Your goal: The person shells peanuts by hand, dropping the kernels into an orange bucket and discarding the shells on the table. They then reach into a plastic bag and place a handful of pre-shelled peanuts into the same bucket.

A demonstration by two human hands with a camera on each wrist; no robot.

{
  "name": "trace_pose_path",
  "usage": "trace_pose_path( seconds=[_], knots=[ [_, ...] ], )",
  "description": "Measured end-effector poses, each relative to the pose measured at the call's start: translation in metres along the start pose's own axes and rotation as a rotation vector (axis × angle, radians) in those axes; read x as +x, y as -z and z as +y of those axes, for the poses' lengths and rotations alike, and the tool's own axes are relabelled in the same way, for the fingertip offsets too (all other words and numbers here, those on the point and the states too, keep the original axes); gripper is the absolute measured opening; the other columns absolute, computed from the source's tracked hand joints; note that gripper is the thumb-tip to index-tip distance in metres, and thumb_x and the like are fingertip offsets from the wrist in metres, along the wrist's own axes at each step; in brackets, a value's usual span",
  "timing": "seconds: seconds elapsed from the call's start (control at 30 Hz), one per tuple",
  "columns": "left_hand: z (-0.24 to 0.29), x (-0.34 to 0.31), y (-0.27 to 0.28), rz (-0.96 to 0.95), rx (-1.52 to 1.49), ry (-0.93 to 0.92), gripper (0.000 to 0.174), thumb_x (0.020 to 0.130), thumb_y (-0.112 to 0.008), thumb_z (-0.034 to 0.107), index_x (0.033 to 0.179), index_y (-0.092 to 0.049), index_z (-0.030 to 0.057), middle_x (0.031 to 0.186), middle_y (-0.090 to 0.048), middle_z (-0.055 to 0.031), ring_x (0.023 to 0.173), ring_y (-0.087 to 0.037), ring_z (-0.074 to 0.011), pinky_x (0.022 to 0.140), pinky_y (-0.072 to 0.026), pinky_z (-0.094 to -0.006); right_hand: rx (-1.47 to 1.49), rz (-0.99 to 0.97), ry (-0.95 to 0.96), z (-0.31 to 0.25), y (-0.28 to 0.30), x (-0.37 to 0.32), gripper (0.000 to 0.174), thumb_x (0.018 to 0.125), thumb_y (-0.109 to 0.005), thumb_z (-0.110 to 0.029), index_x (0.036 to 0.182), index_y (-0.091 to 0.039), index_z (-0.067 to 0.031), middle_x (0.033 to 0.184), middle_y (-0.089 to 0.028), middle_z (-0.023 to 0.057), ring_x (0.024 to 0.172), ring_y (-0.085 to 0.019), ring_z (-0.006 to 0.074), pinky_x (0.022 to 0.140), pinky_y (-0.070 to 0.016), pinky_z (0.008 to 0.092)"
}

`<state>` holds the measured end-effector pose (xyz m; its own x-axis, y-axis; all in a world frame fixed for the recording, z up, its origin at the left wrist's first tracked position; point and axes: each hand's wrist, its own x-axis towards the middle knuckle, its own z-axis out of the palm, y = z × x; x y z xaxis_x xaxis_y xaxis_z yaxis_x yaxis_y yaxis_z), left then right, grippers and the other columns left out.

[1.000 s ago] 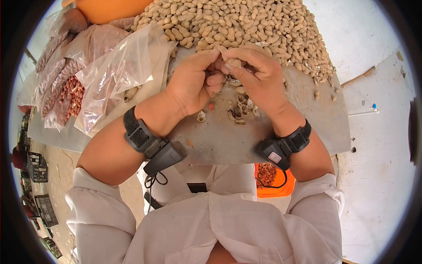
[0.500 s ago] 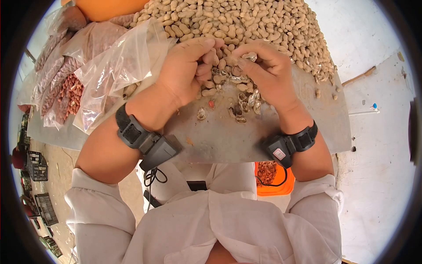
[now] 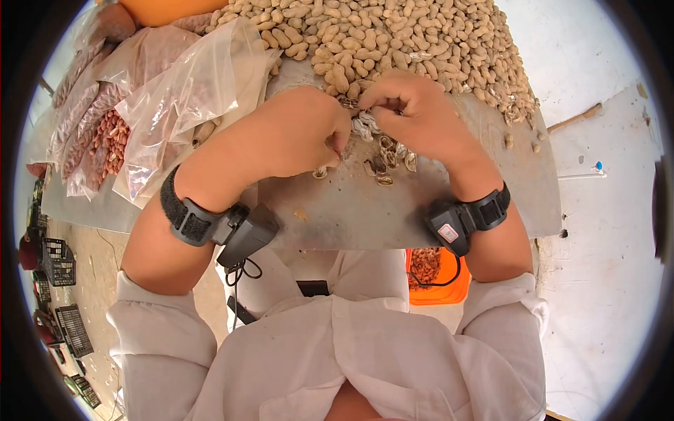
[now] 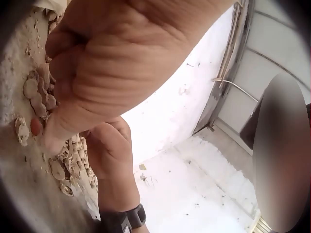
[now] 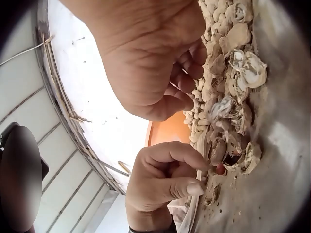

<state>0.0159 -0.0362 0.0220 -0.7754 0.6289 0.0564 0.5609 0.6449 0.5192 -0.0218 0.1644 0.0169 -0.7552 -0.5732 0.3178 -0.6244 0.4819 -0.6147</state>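
Note:
My left hand (image 3: pixel 298 133) is low over the grey tabletop, knuckles up. In the right wrist view its thumb and forefinger stand apart beside a red peanut kernel (image 5: pixel 220 169), with nothing seen between them. The kernel also shows by the thumb in the left wrist view; the left hand hides it in the head view. My right hand (image 3: pixel 414 116) hovers at the near edge of the peanut pile, fingers loosely bent and nothing seen in them. Broken peanut shells (image 3: pixel 387 154) lie between the hands, with pale shell pieces (image 3: pixel 364 126) by the right fingertips.
A large heap of unshelled peanuts (image 3: pixel 393 42) covers the far side of the table (image 3: pixel 351 217). Clear plastic bags (image 3: pixel 189 98) with red kernels (image 3: pixel 111 144) lie at the left, before an orange container (image 3: pixel 168 10). Below the table edge stands an orange tub (image 3: pixel 449 289).
The hands have parted from a peanut they worked together. The left hand has turned palm down and moved nearer over the red kernel; the shell in the right fingers is gone from them.

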Motion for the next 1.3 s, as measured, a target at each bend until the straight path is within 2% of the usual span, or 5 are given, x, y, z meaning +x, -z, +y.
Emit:
trace_pose_path(
  seconds=[0.1, 0.47, 0.8, 1.1, 1.3],
  knots=[
    [-0.003, 0.002, -0.005, 0.015, 0.041, 0.017, 0.012, 0.066, -0.067, 0.009, 0.074, -0.064, 0.001, 0.069, -0.06, -0.0123, 0.066, -0.058, -0.0277, 0.059, -0.0441, -0.035, -0.212, -0.015, 0.276, 0.01, -0.007, 0.005, 0.018, 0.069, -0.057, -0.008, 0.084, -0.067, -0.009, 0.075, -0.059, 0.0072, 0.079, -0.057, 0.0245, 0.073, -0.0455, 0.0352],
    [-0.007, 0.006, -0.008, 0.082, 0.026, -0.073, 0.012, 0.073, -0.063, 0.011, 0.08, -0.063, 0.0015, 0.076, -0.062, -0.0094, 0.068, -0.059, -0.0246, 0.062, -0.0454, -0.0333, -0.421, -0.047, 0.237, 0.003, -0.017, 0.003, 0.022, 0.069, -0.059, -0.006, 0.09, -0.065, -0.0096, 0.085, -0.054, 0.0079, 0.086, -0.055, 0.0271, 0.074, -0.0465, 0.038],
    [-0.023, 0.019, -0.004, 0.11, -1.719, 0.032, 0.017, 0.091, -0.05, 0.019, 0.084, -0.051, 0.0033, 0.076, -0.05, -0.0012, 0.049, -0.032, -0.0039, 0.044, -0.0268, -0.0176, -0.389, -0.057, 0.264, 0.003, -0.008, 0.002, 0.014, 0.07, -0.056, -0.005, 0.084, -0.058, -0.0057, 0.077, -0.055, 0.0088, 0.079, -0.056, 0.0294, 0.068, -0.0455, 0.0397],
    [-0.024, 0.024, -0.005, 0.278, -1.874, 0.14, 0.01, 0.087, -0.05, 0.01, 0.089, -0.054, 0.0004, 0.073, -0.054, -0.0037, 0.047, -0.034, -0.0058, 0.042, -0.0289, -0.0186, 0.176, 0.006, -0.15, -0.004, 0.006, 0.001, 0.017, 0.075, -0.06, -0.002, 0.091, -0.059, -0.004, 0.082, -0.064, 0.007, 0.07, -0.062, 0.0134, 0.061, -0.0489, 0.0269],
    [-0.006, 0.021, -0.012, 0.398, -1.522, 0.17, 0.02, 0.085, -0.055, 0.003, 0.105, -0.057, 0.0012, 0.075, -0.055, 0.0005, 0.048, -0.032, -0.0043, 0.042, -0.0254, -0.0178, 0.895, 0.198, -0.016, 0.003, -0.001, 0.005, 0.018, 0.077, -0.058, 0.007, 0.094, -0.054, 0.0013, 0.084, -0.064, 0.0115, 0.074, -0.063, 0.0171, 0.067, -0.0534, 0.0267]
  ],
)
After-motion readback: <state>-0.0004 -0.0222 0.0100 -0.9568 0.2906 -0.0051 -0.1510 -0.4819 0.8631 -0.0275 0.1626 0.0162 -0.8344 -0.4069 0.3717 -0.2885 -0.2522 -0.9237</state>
